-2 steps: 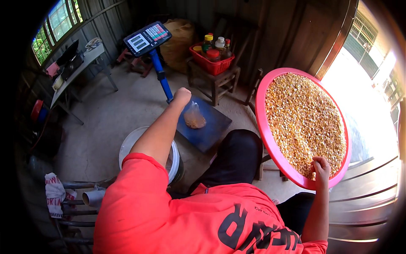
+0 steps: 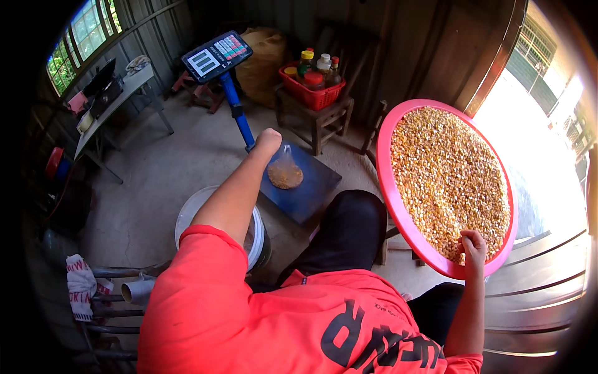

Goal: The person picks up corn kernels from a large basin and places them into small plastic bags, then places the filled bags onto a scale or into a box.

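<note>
My left hand [image 2: 269, 140] is closed on the top of a clear plastic bag [image 2: 285, 174] with yellow grains in its bottom, hanging over the blue platform [image 2: 321, 186] of a scale. The scale's display [image 2: 217, 56] tops a blue post. At the right, my right hand [image 2: 471, 248] has curled fingers at the lower part of a large pink round tray [image 2: 395, 193] heaped with cracked corn [image 2: 448, 168]; what those fingers hold, if anything, is hidden.
A white bucket [image 2: 190, 215] stands below my left forearm. Behind the scale are a chair with a red basket [image 2: 311, 96] of bottles and a large sack [image 2: 261, 81]. A table [image 2: 106, 118] stands at the left, metal bars [image 2: 112, 272] at the lower left, a bright doorway at the right.
The bag below my left hand looks slightly rounder and wider at the bottom. My hands are nearly in the same places.
</note>
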Available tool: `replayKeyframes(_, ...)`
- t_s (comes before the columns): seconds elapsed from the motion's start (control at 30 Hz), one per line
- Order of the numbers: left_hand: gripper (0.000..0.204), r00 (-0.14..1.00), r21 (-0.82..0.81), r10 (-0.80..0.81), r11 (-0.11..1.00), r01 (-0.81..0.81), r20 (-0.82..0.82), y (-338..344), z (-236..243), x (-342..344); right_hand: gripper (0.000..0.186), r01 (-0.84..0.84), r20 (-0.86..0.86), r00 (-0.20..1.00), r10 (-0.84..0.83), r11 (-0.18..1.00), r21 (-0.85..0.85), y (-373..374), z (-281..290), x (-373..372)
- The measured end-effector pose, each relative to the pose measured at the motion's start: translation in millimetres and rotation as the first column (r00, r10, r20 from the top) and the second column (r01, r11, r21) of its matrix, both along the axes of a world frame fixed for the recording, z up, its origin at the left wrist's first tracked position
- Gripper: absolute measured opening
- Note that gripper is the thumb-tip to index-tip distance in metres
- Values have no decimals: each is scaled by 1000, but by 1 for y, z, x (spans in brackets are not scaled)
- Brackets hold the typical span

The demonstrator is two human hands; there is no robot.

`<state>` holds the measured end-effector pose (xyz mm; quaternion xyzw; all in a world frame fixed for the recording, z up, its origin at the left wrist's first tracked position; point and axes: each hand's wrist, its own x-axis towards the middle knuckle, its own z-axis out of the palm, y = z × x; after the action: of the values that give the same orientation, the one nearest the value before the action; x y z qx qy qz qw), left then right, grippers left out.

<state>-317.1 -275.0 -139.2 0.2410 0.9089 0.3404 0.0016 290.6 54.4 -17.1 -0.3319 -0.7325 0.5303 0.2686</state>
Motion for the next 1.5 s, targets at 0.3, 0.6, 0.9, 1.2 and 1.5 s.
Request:
replayKeyframes(0.3, 14, 886, 384, -205, 923, 34, 415, 46, 41, 100, 10, 23, 17, 1000, -23, 1000, 4, 3, -4, 4)
replayKeyframes(0.6, 20, 841, 258, -488, 865, 431, 233, 133, 53, 234, 10, 40, 19, 999, -41, 999, 21, 3, -7, 3)
replayKeyframes(0.9, 25, 744, 11, -666, 746, 666, 52, 137, 24, 237, 11, 53, -10, 999, -52, 995, 84, -7, 1, 3)
replayKeyframes(1.2, 23, 700, -137, -708, 705, 696, -91, 132, 19, 231, 12, 49, -33, 998, -46, 995, 90, -10, 2, 2)
replayKeyframes(1.5, 26, 690, -91, -720, 694, 714, -81, 134, 10, 222, 12, 75, 16, 997, -78, 990, 120, -13, 2, 1)
